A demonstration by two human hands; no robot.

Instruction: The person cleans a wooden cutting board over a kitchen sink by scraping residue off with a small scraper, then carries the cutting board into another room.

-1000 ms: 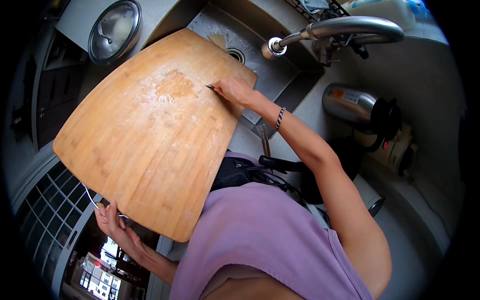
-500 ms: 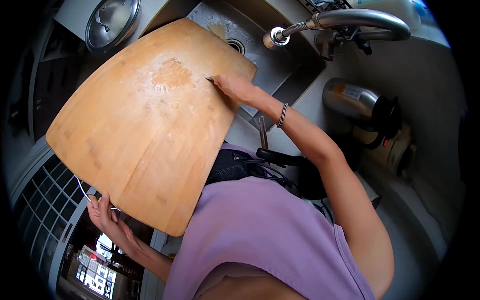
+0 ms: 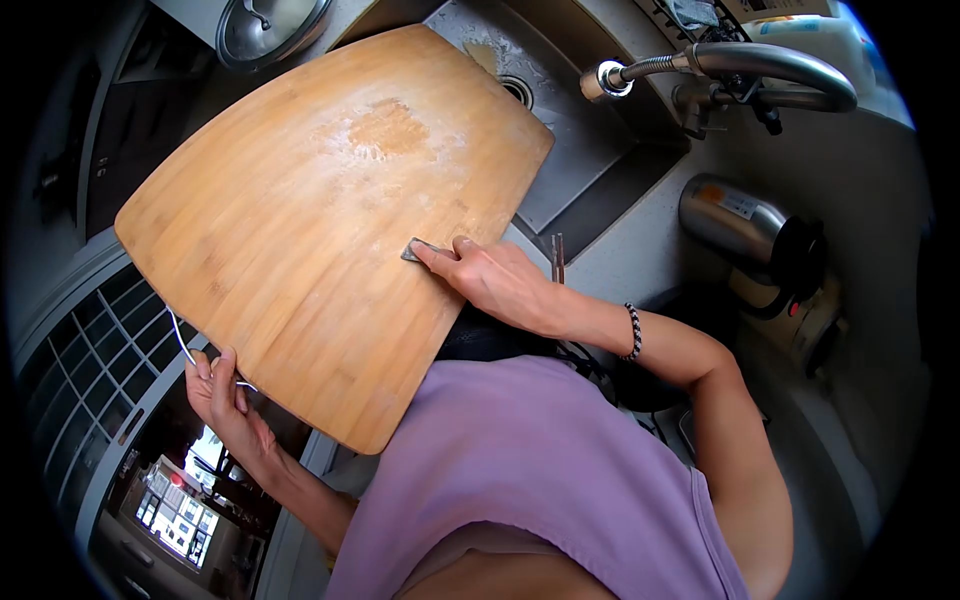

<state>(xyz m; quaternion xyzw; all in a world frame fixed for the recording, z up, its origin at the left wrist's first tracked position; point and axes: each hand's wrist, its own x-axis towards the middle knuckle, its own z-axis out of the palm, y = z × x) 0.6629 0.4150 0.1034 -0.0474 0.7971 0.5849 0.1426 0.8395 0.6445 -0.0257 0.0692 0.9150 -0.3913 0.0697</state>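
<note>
A large wooden cutting board (image 3: pixel 300 270) slants across the view, with white flour-like residue and a rough tan patch near its upper part. My left hand (image 3: pixel 225 405) is closed on its lower left edge, by a thin white wire handle (image 3: pixel 180 338). Pinched in my right hand (image 3: pixel 500 285) is a small flat grey scraper (image 3: pixel 412 249), pressed to the board right of its middle. My right fingers partly cover the scraper, so its full shape is hidden.
Behind the board lies a steel sink (image 3: pixel 575 165) with wet residue near the drain (image 3: pixel 517 92). A faucet (image 3: pixel 760 70) arches over it. A lidded pot (image 3: pixel 268 30) stands at upper left; a steel kettle (image 3: pixel 735 215) is at right.
My right hand has drawn the scraper down the board, from near the sink-side edge toward my body. The view has shifted slightly; my left hand keeps its hold on the board.
</note>
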